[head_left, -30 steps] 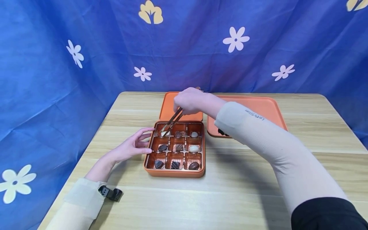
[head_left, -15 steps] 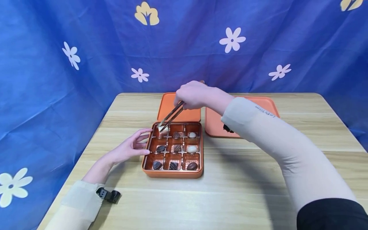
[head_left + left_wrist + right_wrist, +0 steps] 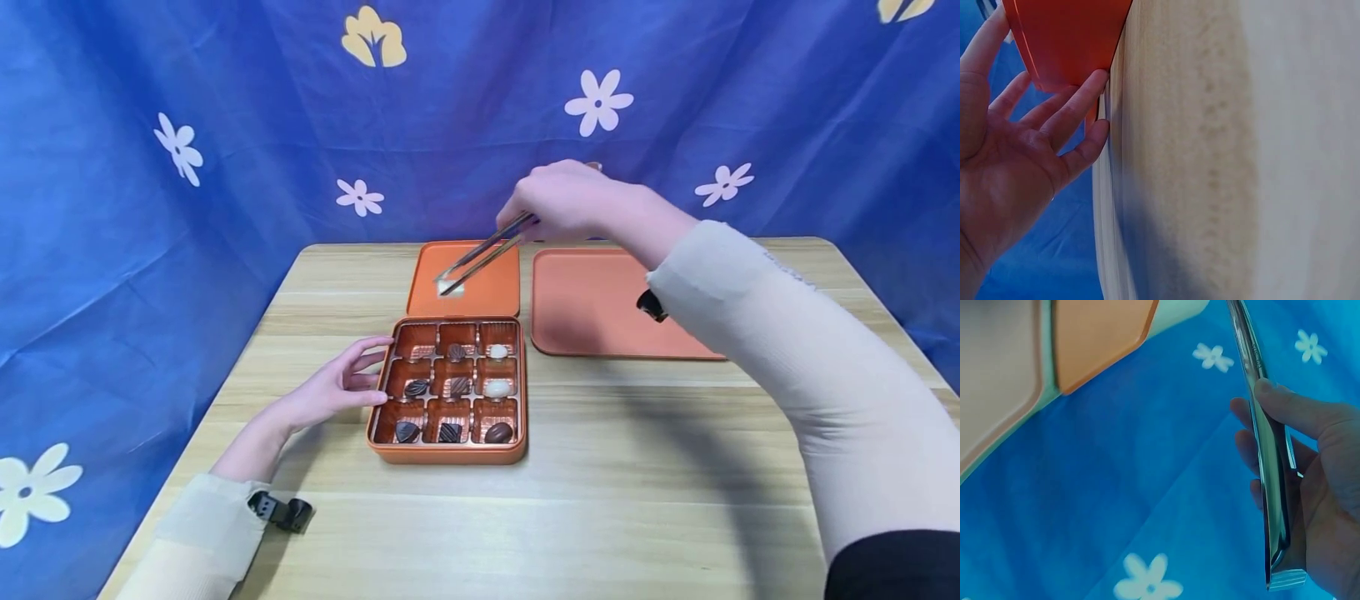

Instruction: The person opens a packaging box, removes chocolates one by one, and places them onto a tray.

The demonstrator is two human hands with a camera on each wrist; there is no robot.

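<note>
The right hand [image 3: 566, 200] grips long, slim tongs of shiny metal [image 3: 1274, 500], thumb on one side and fingers wrapped on the other, and the tongs' narrow tips hold a small, white, squarish sweet [image 3: 456, 292]. That sweet shows over a flat, square, orange lid [image 3: 491, 287], which lies at twelve o'clock of a deep, square, orange tin with a glossy brown divided insert [image 3: 450, 456]; whether it hangs above the lid or touches it, I cannot tell. The likeliest mishap seems to be a drop: the tips appear to have only a small bite on the sweet, so a slackened thumb or a twist of the wrist could let it slide out and fall on the lid. Too hard a squeeze might instead dent it or shoot it sideways, if it is as soft or slick as it looks. The right forearm crosses a wide, salmon-pink, rectangular tray [image 3: 600, 283], at two o'clock of the tin, and the small black device at the cuff [image 3: 652, 306] could catch its rim if the arm dips. At the tin's nine o'clock, the left hand [image 3: 337, 387] touches the side wall with spread, lightly bent fingers; an uneven push there could skid the tin and jostle the eight dark, brown and white moulded chocolates sitting in it, such as the brown egg-shaped one at five o'clock [image 3: 498, 432].
</note>
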